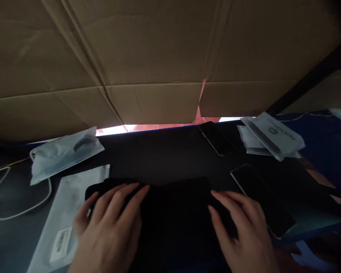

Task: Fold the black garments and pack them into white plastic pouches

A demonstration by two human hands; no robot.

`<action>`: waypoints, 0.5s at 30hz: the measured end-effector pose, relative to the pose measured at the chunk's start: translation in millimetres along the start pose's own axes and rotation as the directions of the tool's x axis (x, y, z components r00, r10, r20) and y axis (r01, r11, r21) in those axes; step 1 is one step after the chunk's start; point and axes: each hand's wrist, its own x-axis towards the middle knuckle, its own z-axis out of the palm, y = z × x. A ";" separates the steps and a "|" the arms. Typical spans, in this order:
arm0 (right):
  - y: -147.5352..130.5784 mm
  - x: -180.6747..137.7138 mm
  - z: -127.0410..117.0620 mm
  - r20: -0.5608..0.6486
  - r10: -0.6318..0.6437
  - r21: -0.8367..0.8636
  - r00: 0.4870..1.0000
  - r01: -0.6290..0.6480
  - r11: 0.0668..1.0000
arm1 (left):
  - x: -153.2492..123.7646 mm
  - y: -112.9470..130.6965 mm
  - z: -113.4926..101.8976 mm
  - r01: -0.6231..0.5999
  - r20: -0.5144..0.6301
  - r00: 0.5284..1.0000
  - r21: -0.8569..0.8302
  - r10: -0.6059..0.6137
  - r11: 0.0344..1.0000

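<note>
A very dark, flat black thing (176, 212) lies between my hands at the bottom middle, with a rounded corner at its far left. Its kind cannot be made out against the dark table. My left hand (109, 223) is bent over its left part, fingers curled on top and the thumb hidden. At its right edge is my right hand (243, 227), index finger and thumb tips against the edge. Right of that hand lies a dark-screened phone (263, 201). Beside my left hand lies a flat whitish plastic sleeve (65, 212) with a barcode label (61, 242).
Another phone (214, 138) lies near the back edge of the black table mat (159, 159). White printed pouches (272, 134) are stacked back right. A whitish pouch (68, 153) and a white cable (22, 218) lie left. A cardboard wall (159, 45) rises behind.
</note>
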 end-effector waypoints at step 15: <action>1.9 -10.2 48.1 0.418 -0.208 -0.090 0.884 0.268 0.959 | -13.0 2.0 37.7 -0.101 0.118 0.987 -0.102 0.113 0.990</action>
